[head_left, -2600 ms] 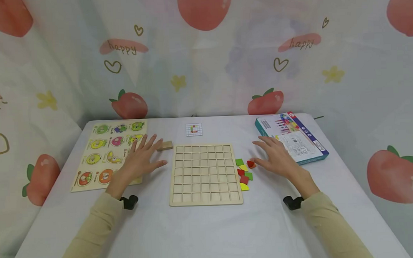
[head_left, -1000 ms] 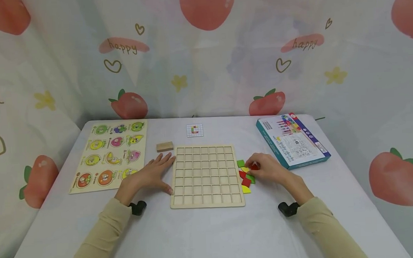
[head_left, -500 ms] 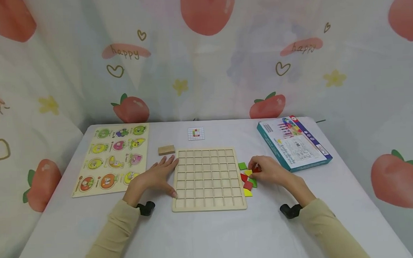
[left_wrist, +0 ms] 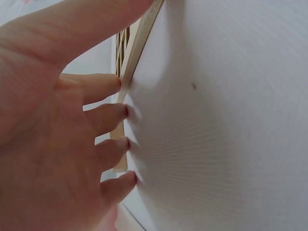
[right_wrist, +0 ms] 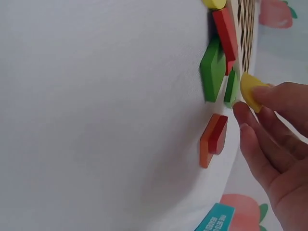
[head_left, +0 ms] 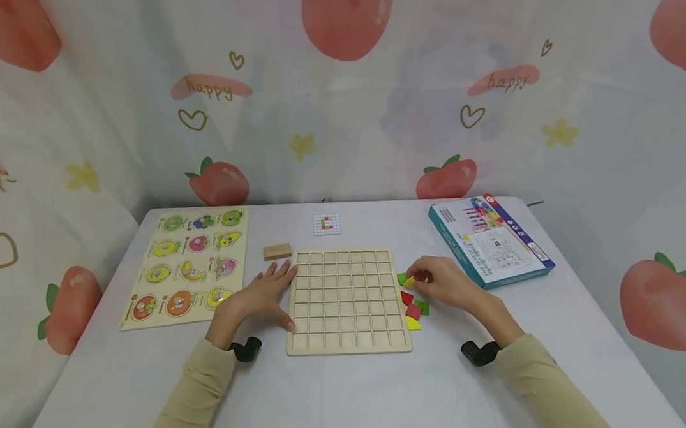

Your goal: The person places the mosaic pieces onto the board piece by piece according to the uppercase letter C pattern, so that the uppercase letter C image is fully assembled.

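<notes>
- My right hand (head_left: 440, 285) pinches a yellow piece (right_wrist: 250, 90) between thumb and fingertips, just off the right edge of the wooden grid board (head_left: 347, 301), above the loose coloured pieces (head_left: 413, 308).
- My left hand (head_left: 258, 297) lies flat, fingers straight, touching the board's left edge and holding nothing.

I see a pale, matt wooden grid board (head_left: 347, 301) at frame centre on a white, finely woven cloth (head_left: 351, 392). The coloured tiles (right_wrist: 213, 72) look like smooth painted wood with a slight sheen. The box (head_left: 490, 240), right, is glossy printed card.
</notes>
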`<state>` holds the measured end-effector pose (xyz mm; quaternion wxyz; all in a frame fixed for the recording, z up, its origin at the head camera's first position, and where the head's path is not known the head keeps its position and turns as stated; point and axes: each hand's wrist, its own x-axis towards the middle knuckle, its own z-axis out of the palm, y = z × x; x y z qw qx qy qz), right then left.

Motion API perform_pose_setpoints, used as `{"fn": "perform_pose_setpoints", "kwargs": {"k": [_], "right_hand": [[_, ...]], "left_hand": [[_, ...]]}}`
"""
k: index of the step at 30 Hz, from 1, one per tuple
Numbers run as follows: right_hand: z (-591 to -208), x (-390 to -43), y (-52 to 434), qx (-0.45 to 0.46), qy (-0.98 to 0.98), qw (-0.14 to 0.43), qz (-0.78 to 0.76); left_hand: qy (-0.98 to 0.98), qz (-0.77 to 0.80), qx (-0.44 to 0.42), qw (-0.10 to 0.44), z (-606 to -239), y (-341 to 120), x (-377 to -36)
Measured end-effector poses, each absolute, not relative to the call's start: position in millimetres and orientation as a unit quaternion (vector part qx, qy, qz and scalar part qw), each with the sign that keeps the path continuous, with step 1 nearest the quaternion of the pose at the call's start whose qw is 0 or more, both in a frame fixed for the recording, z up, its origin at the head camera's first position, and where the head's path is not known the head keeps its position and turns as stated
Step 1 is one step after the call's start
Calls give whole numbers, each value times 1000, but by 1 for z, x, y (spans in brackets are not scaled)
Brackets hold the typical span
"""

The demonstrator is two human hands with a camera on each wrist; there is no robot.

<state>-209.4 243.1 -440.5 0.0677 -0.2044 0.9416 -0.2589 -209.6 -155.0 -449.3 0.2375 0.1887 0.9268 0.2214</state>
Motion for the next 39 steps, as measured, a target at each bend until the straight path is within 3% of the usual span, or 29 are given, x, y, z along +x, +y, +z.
{"fn": "perform_pose_setpoints", "kwargs": {"k": [39], "right_hand": [[-445,-254,173,-197,926,69,-315]], "left_hand": [[929,225,181,233,-448,-155,-208]]}}
